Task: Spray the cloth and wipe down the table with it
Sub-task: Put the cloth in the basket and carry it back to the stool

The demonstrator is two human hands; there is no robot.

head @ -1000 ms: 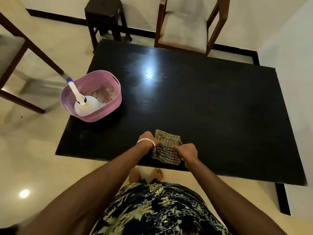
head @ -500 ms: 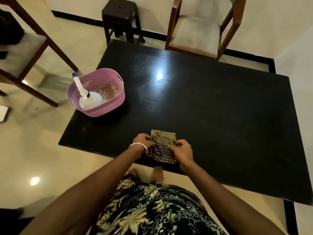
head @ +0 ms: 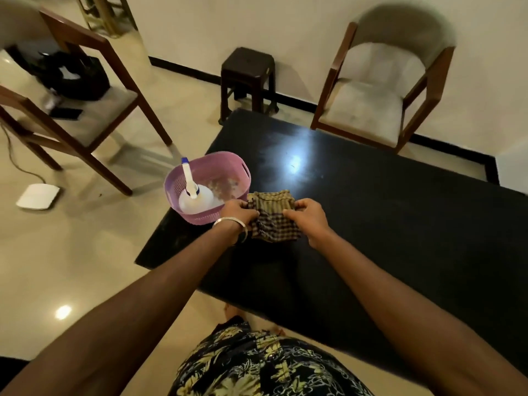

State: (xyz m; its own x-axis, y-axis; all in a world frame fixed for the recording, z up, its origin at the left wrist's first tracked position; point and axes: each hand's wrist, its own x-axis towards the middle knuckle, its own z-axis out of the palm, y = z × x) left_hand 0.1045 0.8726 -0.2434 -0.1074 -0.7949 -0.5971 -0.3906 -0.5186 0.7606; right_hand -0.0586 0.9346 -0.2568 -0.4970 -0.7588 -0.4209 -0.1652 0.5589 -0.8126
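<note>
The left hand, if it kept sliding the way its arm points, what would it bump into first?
The left hand grips the checked cloth, so the cloth is already against it. Past that lies bare black table, and probably the beige chair beyond its far edge, though depth is hard to judge.

The desk [head: 371, 224] is black and glossy, throwing back a lamp's glare beyond the fingers [head: 251, 208]. Between them, the cloth [head: 271, 218] is soft woven check, rumpled. Left of them a pink basket [head: 200, 217] of perforated plastic holds a smooth white plastic bottle [head: 197, 200]. The floor [head: 71, 252] is polished tile.
</note>
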